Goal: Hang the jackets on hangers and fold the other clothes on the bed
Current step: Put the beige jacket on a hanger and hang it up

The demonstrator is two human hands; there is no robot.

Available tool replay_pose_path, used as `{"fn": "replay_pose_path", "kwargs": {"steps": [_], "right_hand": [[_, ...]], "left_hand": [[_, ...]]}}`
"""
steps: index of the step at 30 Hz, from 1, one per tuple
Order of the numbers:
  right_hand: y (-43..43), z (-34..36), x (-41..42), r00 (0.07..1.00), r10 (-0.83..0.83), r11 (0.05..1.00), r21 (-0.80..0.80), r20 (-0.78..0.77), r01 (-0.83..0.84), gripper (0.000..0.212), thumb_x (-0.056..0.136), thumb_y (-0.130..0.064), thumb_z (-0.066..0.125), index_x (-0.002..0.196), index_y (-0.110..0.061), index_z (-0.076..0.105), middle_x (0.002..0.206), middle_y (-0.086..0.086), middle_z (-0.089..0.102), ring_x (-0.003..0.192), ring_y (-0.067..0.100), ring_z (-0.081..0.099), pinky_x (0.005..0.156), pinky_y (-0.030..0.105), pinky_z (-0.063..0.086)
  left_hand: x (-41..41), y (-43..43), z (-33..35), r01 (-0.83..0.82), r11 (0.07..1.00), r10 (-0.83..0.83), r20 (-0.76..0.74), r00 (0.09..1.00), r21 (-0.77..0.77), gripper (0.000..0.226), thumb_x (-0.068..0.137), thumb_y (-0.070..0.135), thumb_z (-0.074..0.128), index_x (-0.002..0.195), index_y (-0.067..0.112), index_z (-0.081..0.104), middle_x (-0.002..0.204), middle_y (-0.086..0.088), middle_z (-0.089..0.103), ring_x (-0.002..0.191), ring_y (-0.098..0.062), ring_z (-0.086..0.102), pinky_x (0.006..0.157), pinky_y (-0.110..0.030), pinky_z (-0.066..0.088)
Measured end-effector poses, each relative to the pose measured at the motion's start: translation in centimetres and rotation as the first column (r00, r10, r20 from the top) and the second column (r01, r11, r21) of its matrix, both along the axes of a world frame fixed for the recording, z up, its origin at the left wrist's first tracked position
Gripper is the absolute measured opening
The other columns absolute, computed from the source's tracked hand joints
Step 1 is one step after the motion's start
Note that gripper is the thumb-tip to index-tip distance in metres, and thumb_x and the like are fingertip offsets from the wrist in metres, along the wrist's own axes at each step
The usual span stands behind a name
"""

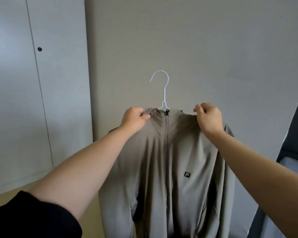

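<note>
A beige zip-up jacket [170,162] with a small black logo on its chest hangs in the air in front of me, zipped to the collar. A white hanger [163,90] sits inside it, with only the hook and neck showing above the collar. My left hand [134,120] pinches the gathered collar on the left side. My right hand [209,117] grips the jacket's right shoulder near the collar. The hanger's arms are hidden under the fabric.
White wardrobe doors [33,83] with a small round black knob fill the left side. A plain wall [213,48] stands behind the jacket. The bed's edge [292,162] with a dark headboard shows at the right. Pale wooden floor [10,198] lies at the lower left.
</note>
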State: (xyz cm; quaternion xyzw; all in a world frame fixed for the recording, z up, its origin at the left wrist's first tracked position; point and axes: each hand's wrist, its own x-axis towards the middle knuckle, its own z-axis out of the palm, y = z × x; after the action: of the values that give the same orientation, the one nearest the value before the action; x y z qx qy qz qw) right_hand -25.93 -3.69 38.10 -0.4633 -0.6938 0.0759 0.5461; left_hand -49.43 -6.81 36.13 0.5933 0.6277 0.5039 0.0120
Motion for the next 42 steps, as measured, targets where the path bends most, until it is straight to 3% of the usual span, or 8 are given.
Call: {"fn": "replay_pose_path", "kwargs": {"steps": [3,5,9,15,20,30,36,42], "right_hand": [[0.2,1.2,1.2,0.874,-0.030,0.949,-0.262,0.485,0.177,0.046,0.098,-0.038,0.038,0.063,-0.011,0.051,0.072,0.006,0.053,0.080,0.027,0.052,0.076,0.033,0.038],[0.2,1.3,1.3,0.832,0.045,0.946,-0.291,0.553,0.142,0.037,0.095,-0.026,0.049,0.064,-0.007,0.053,0.068,0.009,0.053,0.078,0.028,0.051,0.063,0.029,0.035],[-0.2,0.6,1.2,0.893,-0.166,0.973,0.215,0.418,0.081,0.016,0.078,0.004,0.056,0.088,0.001,0.067,0.090,0.018,0.064,0.091,0.036,0.053,0.073,0.035,0.033],[-0.3,-0.4,-1.9,0.933,0.014,1.000,0.020,0.359,-0.023,0.034,0.081,-0.004,0.047,0.110,-0.010,0.065,0.107,0.009,0.063,0.107,0.027,0.052,0.095,0.035,0.038],[3.3,-2.6,-6.0,0.880,0.072,0.994,-0.106,0.470,-0.024,0.027,0.093,-0.026,0.044,0.075,-0.009,0.055,0.078,0.010,0.061,0.083,0.035,0.057,0.069,0.032,0.038],[18.7,-6.4,-14.2,0.896,-0.085,0.996,0.066,0.437,0.062,0.019,0.093,-0.010,0.047,0.073,-0.011,0.047,0.085,0.016,0.062,0.082,0.036,0.052,0.065,0.035,0.023],[22.3,-0.9,-17.0,0.927,0.074,0.962,-0.271,0.369,0.031,0.021,0.091,-0.016,0.052,0.070,-0.013,0.050,0.078,0.014,0.061,0.080,0.036,0.056,0.059,0.030,0.033],[22.1,11.7,-21.3,0.883,0.395,0.755,-0.637,0.253,-0.155,0.026,0.091,-0.022,0.057,0.067,-0.012,0.061,0.076,0.010,0.060,0.077,0.024,0.057,0.065,0.026,0.041]], "left_hand": [[-0.3,0.0,-0.5,-0.033,0.999,0.031,0.091,0.995,0.019,0.046,0.081,0.012,0.069,0.049,0.017,0.036,0.048,0.006,0.034,0.048,-0.012,0.031,0.045,-0.024,0.021],[-0.4,0.0,-0.9,-0.049,0.999,0.046,0.128,0.991,0.018,0.040,0.082,0.011,0.068,0.052,0.016,0.041,0.052,0.003,0.040,0.054,-0.018,0.035,0.050,-0.027,0.022],[-0.6,-0.1,-0.9,-0.047,0.985,-0.011,0.334,0.942,0.166,0.014,0.081,0.006,0.067,0.072,0.008,0.058,0.066,-0.003,0.055,0.066,-0.017,0.045,0.058,-0.025,0.030],[-1.3,0.5,-2.1,-0.108,0.986,0.066,0.289,0.955,0.129,0.008,0.078,0.004,0.067,0.074,0.010,0.065,0.069,-0.003,0.059,0.068,-0.019,0.051,0.060,-0.025,0.032],[-2.8,4.1,-4.0,-0.155,0.984,0.124,0.295,0.948,0.084,0.007,0.078,0.006,0.068,0.072,0.010,0.065,0.069,-0.004,0.059,0.069,-0.023,0.051,0.059,-0.026,0.032],[-9.9,19.2,-5.8,-0.140,0.990,0.129,0.334,0.934,0.011,0.016,0.076,0.004,0.072,0.068,0.013,0.062,0.065,-0.003,0.058,0.066,-0.019,0.051,0.057,-0.024,0.033],[-13.0,22.2,0.1,-0.122,0.979,0.159,0.238,0.958,-0.162,0.014,0.074,0.007,0.075,0.071,0.015,0.063,0.068,-0.003,0.059,0.068,-0.018,0.052,0.058,-0.023,0.033],[-17.0,20.6,12.0,-0.186,0.931,0.205,0.029,0.978,-0.313,0.011,0.078,0.006,0.063,0.083,0.008,0.072,0.085,-0.010,0.068,0.082,-0.025,0.059,0.061,-0.024,0.034]]}}
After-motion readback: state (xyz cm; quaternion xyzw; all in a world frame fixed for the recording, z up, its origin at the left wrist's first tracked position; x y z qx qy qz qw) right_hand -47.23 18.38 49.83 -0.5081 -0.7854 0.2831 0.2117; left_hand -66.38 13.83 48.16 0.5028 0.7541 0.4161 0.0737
